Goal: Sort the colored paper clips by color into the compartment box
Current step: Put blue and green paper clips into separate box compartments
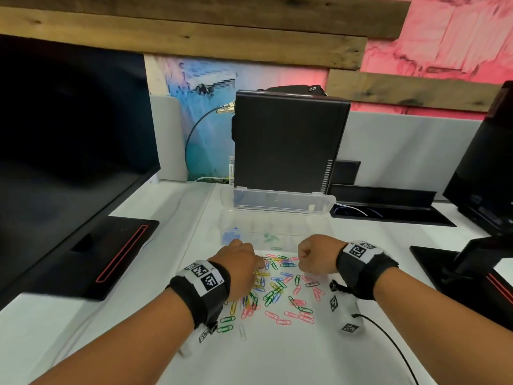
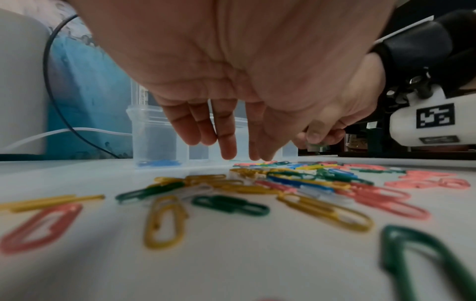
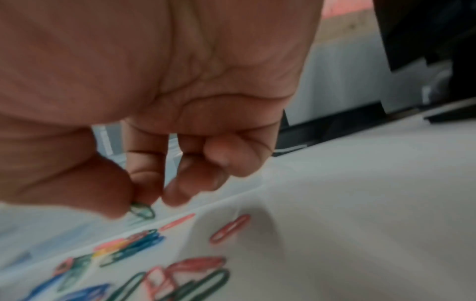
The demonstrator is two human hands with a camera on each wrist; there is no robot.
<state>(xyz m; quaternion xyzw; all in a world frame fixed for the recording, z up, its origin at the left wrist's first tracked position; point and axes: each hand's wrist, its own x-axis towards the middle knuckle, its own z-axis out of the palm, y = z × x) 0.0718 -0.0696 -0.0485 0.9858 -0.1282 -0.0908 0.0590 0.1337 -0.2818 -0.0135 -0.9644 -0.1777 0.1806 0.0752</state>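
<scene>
1. Head view: my left hand sits at the left edge of the scattered paper clips in the lower middle of the frame, fingers reaching down among them. My right hand hovers at the pile's upper right, fingers curled. The clear compartment box lies just above the pile, lid open, with blue clips in its left compartment and green ones near the middle. The wristbands carry only square code markers; I can read no writing.

2. Left wrist view: my fingers hang straight and loosely spread over the clips, tips close to the bench, holding nothing that I can see. To do this well, I judge I should single out one clip at the pile's edge and slide it free, so tangled neighbours do not come along.

3. Right wrist view: thumb and forefinger pinch a green clip at lower left of the frame. It belongs with the green ones; I should drop it low inside that compartment.
</scene>
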